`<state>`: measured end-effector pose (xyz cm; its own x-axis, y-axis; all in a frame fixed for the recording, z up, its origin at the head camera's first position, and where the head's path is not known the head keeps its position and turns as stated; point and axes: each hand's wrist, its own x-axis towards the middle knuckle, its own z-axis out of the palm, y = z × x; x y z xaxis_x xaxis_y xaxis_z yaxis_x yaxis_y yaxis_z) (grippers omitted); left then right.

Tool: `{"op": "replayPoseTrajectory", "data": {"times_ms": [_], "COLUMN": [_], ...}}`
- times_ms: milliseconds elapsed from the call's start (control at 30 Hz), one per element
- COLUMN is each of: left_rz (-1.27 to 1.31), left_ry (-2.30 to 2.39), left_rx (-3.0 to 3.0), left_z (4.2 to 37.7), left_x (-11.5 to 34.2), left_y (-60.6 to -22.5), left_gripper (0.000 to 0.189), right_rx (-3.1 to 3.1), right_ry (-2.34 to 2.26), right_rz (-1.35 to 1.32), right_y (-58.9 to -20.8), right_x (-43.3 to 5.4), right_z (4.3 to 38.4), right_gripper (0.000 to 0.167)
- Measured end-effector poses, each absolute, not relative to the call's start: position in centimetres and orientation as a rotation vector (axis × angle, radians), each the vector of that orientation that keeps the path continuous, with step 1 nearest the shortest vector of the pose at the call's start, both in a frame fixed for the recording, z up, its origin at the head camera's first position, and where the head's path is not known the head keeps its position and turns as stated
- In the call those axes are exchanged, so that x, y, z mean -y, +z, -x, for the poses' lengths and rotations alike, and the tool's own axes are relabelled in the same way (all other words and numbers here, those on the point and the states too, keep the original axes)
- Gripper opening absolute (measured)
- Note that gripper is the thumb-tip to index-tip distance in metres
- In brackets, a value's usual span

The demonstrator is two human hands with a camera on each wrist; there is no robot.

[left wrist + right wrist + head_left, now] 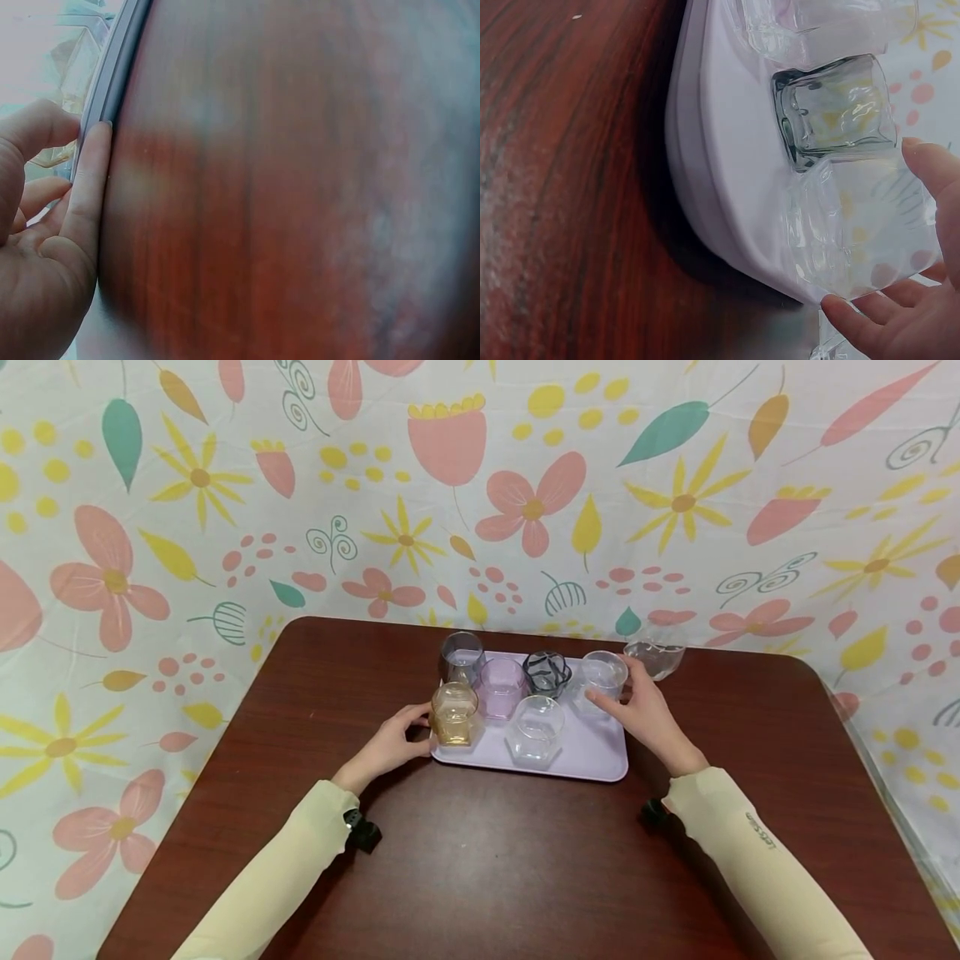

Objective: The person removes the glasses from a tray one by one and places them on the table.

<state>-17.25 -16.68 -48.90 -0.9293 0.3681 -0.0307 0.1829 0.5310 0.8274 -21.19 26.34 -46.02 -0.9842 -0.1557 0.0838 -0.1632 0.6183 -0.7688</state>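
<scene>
A pale lilac tray point(588, 750) bears several drinking glasses. My left hand point(386, 743) is at its left edge, fingertips right beside the amber glass point(454, 718); in the left wrist view the straight thumb point(91, 172) lies along the tray's rim. At the back right corner my right hand point(643, 703) holds a clear glass point(604, 675), thumb on its near side and fingers round the far side. The right wrist view shows the thumb point(930, 166) by this glass's rim and a fingertip at the tray's corner.
Also on the tray stand a smoky grey glass point(462, 660), a pink glass point(502, 689), a dark grey glass point(547, 675) and a clear hexagonal-based glass point(534, 739). Behind my right hand, off the tray, is a clear wavy-rimmed glass vessel point(657, 658). A flowered cloth point(495, 485) hangs behind the brown table point(465, 860).
</scene>
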Motion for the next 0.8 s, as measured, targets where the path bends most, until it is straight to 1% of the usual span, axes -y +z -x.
{"op": "replayPoseTrajectory", "data": {"times_ms": [567, 800], "left_rz": [-0.478, -0.472], "left_ry": [1.364, 1.376], "left_rx": [-2.559, -2.555], "left_z": [17.3, 17.4], "left_x": [16.6, 16.6], "left_y": [-49.0, -49.1], "left_gripper": [0.068, 0.067], "right_rx": [2.764, 2.747], "right_ry": [1.305, 1.299], "right_rz": [-0.268, -0.270], "right_y": [-46.0, -46.0], "right_x": [-26.1, -26.5], "right_z": [20.3, 19.7], "right_gripper": [0.076, 0.077]}}
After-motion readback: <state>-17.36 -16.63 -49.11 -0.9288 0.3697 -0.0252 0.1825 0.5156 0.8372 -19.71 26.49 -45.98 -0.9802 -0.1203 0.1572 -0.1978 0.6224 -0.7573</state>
